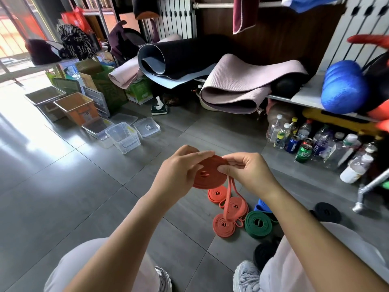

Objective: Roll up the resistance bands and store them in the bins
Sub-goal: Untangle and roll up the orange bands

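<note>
Your L hand [181, 171] grips the flat orange-red rubber resistance band coil [207, 177], fingers curled over its top rim; your R hand [249, 171] pinches the coil's right edge btw thumb & fingers. Band's loose tail [228, 197] hangs from the coil to the grey tile floor [84, 197]. Below it lie 3 rolled orange coils [224, 225], w/ a rolled green band [257, 224] just beside, black rolls [327, 211] farther right. Clear plastic bins [123, 137] sit well apart, far left.
</note>
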Action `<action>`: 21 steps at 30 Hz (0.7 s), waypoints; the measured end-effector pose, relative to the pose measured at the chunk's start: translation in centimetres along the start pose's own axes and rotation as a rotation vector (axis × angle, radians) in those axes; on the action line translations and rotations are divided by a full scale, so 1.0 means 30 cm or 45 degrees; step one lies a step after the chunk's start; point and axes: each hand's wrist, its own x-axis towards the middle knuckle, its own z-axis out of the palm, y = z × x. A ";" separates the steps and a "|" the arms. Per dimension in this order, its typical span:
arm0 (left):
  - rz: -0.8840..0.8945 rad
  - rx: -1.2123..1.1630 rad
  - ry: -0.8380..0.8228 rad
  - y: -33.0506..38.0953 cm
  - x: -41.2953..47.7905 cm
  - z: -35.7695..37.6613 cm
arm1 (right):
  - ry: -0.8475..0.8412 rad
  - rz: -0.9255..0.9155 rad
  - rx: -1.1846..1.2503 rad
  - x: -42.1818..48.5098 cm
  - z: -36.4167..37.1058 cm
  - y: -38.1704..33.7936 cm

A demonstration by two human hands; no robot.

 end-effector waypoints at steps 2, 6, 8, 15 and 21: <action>-0.065 -0.125 0.084 0.000 0.009 0.007 | 0.041 0.000 0.062 0.004 -0.008 -0.012; -0.175 -0.388 0.265 0.008 0.023 0.001 | 0.084 0.012 0.142 0.003 -0.019 -0.024; -0.255 -0.534 0.365 0.014 0.026 -0.005 | 0.101 0.027 0.203 0.003 -0.019 -0.025; -0.403 -0.608 0.261 0.037 0.015 0.001 | 0.119 -0.002 0.253 0.006 -0.026 -0.016; -0.070 0.029 -0.068 0.018 -0.020 -0.008 | -0.025 0.015 0.060 0.002 -0.008 0.002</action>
